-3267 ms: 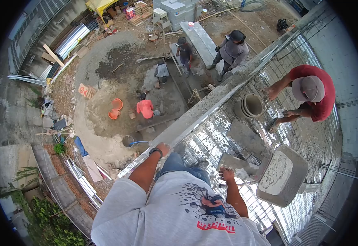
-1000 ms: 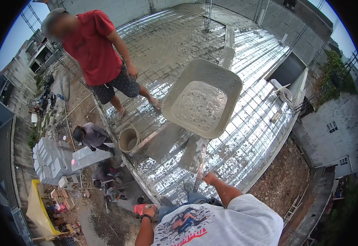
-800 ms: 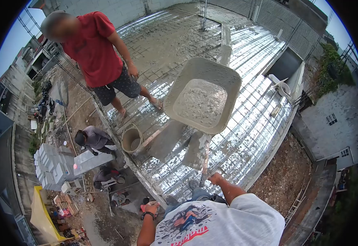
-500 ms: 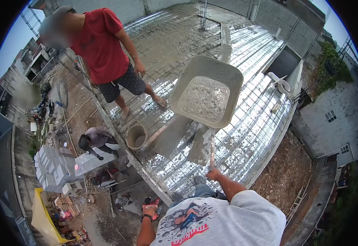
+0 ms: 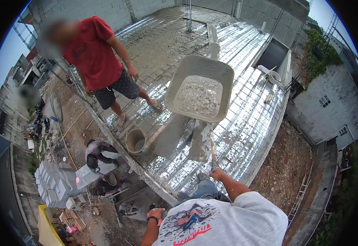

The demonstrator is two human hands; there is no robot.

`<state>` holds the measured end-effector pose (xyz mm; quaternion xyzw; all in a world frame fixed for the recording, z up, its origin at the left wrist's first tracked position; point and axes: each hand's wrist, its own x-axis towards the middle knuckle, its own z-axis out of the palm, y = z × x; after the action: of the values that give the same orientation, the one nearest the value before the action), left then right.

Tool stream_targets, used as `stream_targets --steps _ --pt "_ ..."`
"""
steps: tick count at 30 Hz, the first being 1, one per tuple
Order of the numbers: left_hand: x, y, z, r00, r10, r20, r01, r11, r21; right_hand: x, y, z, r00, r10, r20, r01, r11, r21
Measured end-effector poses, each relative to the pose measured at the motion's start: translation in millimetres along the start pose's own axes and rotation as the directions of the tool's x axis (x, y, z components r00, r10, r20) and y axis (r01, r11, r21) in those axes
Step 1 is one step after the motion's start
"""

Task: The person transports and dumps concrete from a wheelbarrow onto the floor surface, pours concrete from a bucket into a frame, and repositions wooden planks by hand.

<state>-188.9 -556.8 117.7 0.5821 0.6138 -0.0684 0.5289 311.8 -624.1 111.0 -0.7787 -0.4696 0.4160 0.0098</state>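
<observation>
On wheelbarrow handle [image 5: 213, 152], right grip [image 5: 217, 174] clamped; left grip [image 5: 157, 213] unclear; shirt [image 5: 240, 219] reads "makita".

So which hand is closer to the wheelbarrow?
Right. The right hand is at one handle of the wheelbarrow; the left hand is farther away, off to the left, touching neither handle.

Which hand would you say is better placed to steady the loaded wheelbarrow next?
Probably the right hand: it is at the end of a handle of the wheelbarrow, while the left hand is off to the side, away from that handle.
</observation>
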Motion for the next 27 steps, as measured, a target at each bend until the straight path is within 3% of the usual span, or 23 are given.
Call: stream_targets --steps 2,3,4,7,8,11,14,17,19,20,23,24,27 --pt "3 13 -7 0.978 -0.207 0.02 0.207 0.968 -0.139 -18 7 11 0.987 0.161 -0.028 -0.158 0.983 0.095" --pt "5 17 -11 0.982 -0.187 0.023 0.188 0.976 -0.105 -26 10 15 0.97 0.242 -0.034 -0.235 0.961 0.144" --pt "7 22 -14 0.985 -0.168 0.026 0.169 0.983 -0.074 -36 17 16 0.989 0.144 0.016 -0.145 0.977 0.159" --pt "19 26 -21 0.991 -0.131 0.04 0.131 0.991 -0.009 -49 41 35 0.959 0.283 -0.031 -0.271 0.941 0.202" --pt "26 31 -23 0.992 -0.118 0.043 0.118 0.993 0.006 -59 46 34 0.944 0.327 -0.032 -0.301 0.899 0.319" --pt "38 60 -28 0.993 -0.109 0.047 0.099 0.979 0.177 -75 69 18 0.927 0.374 -0.012 -0.356 0.892 0.279" --pt "62 79 -13 0.989 -0.15 0.013 0.146 0.975 0.17 -81 101 6 0.89 0.455 -0.011 -0.399 0.792 0.463" --pt "79 118 13 0.999 -0.032 0.021 0.025 0.961 0.275 -88 136 -21 0.871 0.491 0.03 -0.43 0.73 0.532" --pt "122 117 44 0.999 -0.014 0.052 -0.012 0.888 0.46 -84 177 -26 0.881 0.473 0.025 -0.386 0.686 0.617" --pt "143 118 63 0.998 -0.008 0.069 -0.03 0.839 0.543 -91 190 -42 0.883 0.469 -0.025 -0.36 0.71 0.606" --pt "168 169 121 0.944 0.18 0.278 -0.331 0.549 0.768 -98 279 -49 0.853 0.515 -0.084 -0.327 0.654 0.682" --pt "173 193 146 0.972 0.029 0.233 -0.139 0.87 0.474 -112 299 -68 0.824 0.567 0.013 -0.391 0.551 0.737" --pt "201 265 218 0.98 0.068 0.186 -0.135 0.918 0.373 -168 350 -127 0.698 0.716 0.008 -0.435 0.416 0.799"
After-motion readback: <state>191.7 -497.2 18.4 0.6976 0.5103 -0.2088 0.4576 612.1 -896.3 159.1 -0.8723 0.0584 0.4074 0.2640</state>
